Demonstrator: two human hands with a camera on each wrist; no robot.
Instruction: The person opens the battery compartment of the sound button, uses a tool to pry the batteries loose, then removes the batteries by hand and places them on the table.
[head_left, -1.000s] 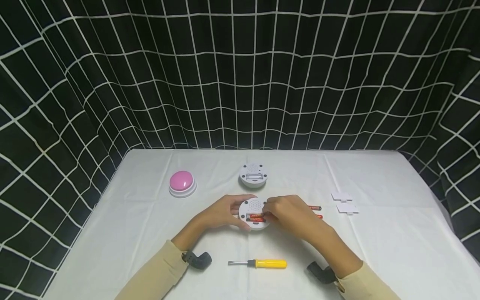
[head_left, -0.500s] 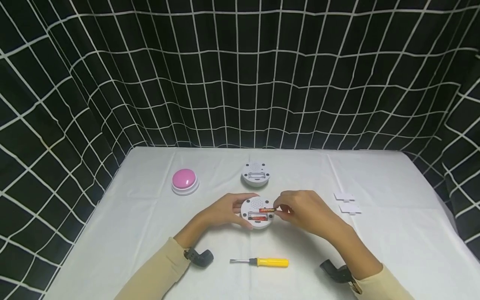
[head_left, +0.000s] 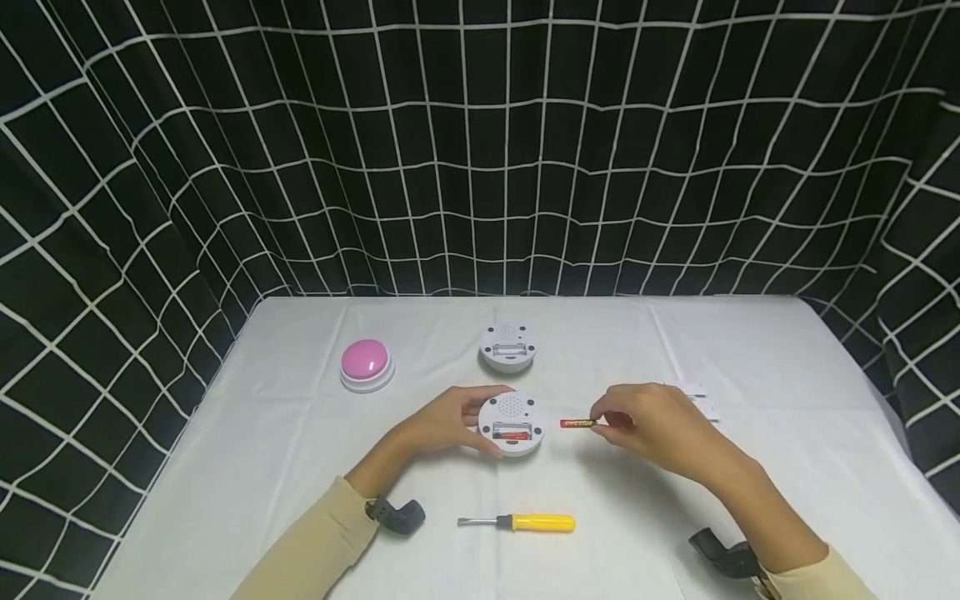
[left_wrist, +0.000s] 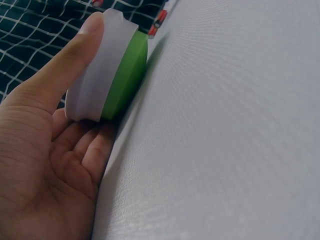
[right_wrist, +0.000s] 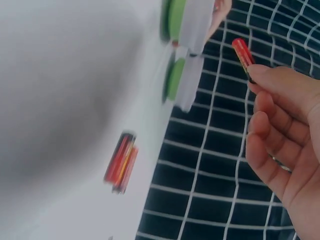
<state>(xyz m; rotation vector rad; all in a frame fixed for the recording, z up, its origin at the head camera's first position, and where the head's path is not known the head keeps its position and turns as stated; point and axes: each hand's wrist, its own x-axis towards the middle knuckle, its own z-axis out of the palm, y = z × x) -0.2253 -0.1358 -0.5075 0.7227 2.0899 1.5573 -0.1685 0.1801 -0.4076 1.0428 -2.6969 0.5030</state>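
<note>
My left hand (head_left: 438, 427) grips a white push button (head_left: 512, 406) turned upside down, thumb on the near rim and fingers behind. Its green dome (left_wrist: 129, 75) faces the table in the left wrist view. Inside the uncovered battery compartment lies one red battery (head_left: 512, 436), with an unfilled slot beside it. Just right of the button, my right hand (head_left: 660, 427) pinches a second red battery (head_left: 574, 423) by one end, between thumb and forefinger, off the table. The right wrist view shows two more red batteries (right_wrist: 121, 161) lying on the table; the right hand hides them in the head view.
Farther back, another upturned push button (head_left: 508, 357) has its compartment bare. A pink push button (head_left: 364, 361) stands upright at left. In front lies a yellow-handled screwdriver (head_left: 542, 522). White battery covers (head_left: 707, 408) lie partly hidden behind the right hand.
My right hand has drawn one battery out of the held button's compartment and carried it to the right. My left hand has kept its grip on the button in nearly the same place.
</note>
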